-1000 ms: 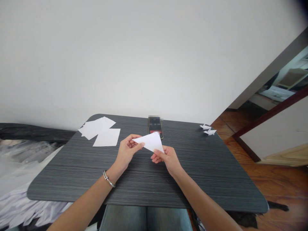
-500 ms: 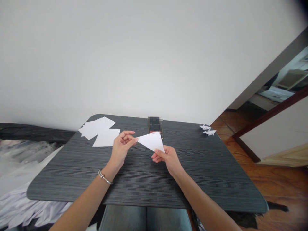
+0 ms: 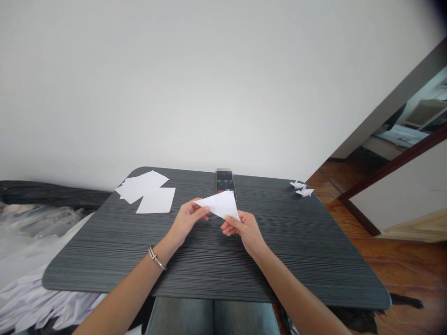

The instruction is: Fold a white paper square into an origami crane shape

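Between my hands, above the table, is a white sheet of paper [image 3: 220, 203] folded into a long triangle, its narrow tip pointing left. My left hand [image 3: 188, 218] pinches it close to that tip, thumb on top and fingers underneath. My right hand [image 3: 242, 228] grips the lower right corner, the thumb lying over the paper and the other fingers curled below it. Just behind the paper stands a phone [image 3: 224, 180], its screen blurred and its lower part covered by the paper.
The dark wood-grain table [image 3: 279, 260] stands against a white wall. Several loose paper sheets [image 3: 155, 201] overlap at its back left. Small folded paper birds [image 3: 304, 191] sit at the back right corner. White cloth [image 3: 31, 288] lies to the left, below table height.
My left hand has slid right along the paper, from its outer tip onto the triangle. The right hand keeps its grip in about the same spot.
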Demonstrator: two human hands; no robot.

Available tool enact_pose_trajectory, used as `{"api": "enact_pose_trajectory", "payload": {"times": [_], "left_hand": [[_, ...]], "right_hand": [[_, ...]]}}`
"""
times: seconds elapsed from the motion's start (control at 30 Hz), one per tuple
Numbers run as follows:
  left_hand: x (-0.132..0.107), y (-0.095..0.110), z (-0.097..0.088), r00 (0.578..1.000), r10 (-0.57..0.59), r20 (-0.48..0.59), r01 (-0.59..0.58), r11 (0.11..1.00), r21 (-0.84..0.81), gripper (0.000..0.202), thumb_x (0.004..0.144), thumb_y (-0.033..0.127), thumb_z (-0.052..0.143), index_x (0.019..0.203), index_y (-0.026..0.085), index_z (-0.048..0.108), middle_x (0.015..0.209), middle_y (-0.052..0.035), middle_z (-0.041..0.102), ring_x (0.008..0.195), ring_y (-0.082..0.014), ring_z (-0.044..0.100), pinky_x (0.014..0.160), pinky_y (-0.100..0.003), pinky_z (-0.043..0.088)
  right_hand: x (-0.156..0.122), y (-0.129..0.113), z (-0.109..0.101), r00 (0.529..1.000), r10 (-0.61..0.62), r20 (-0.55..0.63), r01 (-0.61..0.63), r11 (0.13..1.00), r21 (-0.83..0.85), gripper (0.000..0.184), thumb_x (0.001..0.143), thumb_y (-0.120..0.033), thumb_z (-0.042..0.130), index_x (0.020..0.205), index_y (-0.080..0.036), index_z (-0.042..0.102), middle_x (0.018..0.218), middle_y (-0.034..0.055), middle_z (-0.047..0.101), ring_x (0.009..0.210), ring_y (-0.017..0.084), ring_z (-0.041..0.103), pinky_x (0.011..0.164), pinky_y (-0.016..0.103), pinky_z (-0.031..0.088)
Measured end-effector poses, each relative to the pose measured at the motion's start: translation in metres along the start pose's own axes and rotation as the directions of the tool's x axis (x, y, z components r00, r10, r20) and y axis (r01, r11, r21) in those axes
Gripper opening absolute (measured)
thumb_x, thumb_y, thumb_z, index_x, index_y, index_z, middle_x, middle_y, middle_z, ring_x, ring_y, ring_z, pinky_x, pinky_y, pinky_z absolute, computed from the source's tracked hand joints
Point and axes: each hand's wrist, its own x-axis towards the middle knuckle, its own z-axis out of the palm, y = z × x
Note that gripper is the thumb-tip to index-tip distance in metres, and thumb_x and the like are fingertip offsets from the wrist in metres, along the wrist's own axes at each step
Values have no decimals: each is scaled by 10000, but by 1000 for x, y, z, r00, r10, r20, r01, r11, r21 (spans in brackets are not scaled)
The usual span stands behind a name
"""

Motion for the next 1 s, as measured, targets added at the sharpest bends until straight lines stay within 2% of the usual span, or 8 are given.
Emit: {"api": "enact_pose_trajectory", "payload": {"times": [0.03,0.27,0.43,0.57,0.73,0.87,0.93,1.0], "left_hand": [[-1,-3,4,998,-35,59,32,998,49,265,614,285,695,800,108,634,744,-58,645,631,-130,555,562,-230,468],[-5,-13,12,993,-34,111,17,988,155,192,617,299,685,646,123,614,551,-5,609,467,-110,508,492,-232,432],[0,-12,3,1000,14,10,-17,950,313,230,649,333,660,569,122,612,504,-15,599,459,-118,520,485,-220,412],[3,-10,-5,996,78,-33,-62,933,355,250,663,344,646,544,129,601,495,-14,588,461,-117,512,469,-212,389],[8,-1,-15,969,191,-155,-144,952,269,253,682,317,635,530,138,540,509,15,544,489,-87,489,524,-199,400],[9,5,-17,908,225,-353,-196,974,118,277,701,364,606,565,138,520,576,4,543,554,-96,515,564,-209,446],[8,4,-14,919,200,-341,-195,980,50,266,724,386,573,648,132,549,669,-22,578,648,-115,553,611,-225,472],[6,1,-7,972,100,-212,-99,995,12,275,707,383,593,818,132,578,743,-36,609,677,-133,574,605,-247,488]], "right_hand": [[-1,0,1,1000,4,14,-4,1000,-6,259,656,-367,665,600,-117,634,535,38,654,438,107,590,431,192,466],[-1,4,6,995,32,98,-25,997,-73,299,673,-407,631,654,-109,629,486,19,632,388,103,571,392,187,443],[1,8,4,997,6,70,-1,997,-74,309,668,-417,629,613,-118,576,452,12,616,351,104,553,358,184,426],[2,9,1,999,-17,41,21,994,-106,312,677,-418,622,595,-125,555,428,6,598,333,98,536,343,175,414],[1,8,-4,999,-46,20,48,989,-138,310,691,-414,614,581,-133,542,435,10,601,336,93,535,334,164,407],[1,4,-6,998,-67,-21,64,988,-139,303,687,-411,623,581,-136,550,437,10,597,344,98,533,338,175,415],[1,3,-6,996,-83,-24,79,987,-137,298,693,-403,621,580,-134,555,440,8,594,347,95,530,346,175,419],[0,1,-5,996,-91,-4,89,987,-133,296,703,-393,614,576,-132,558,440,3,589,348,89,527,355,172,422]]}}
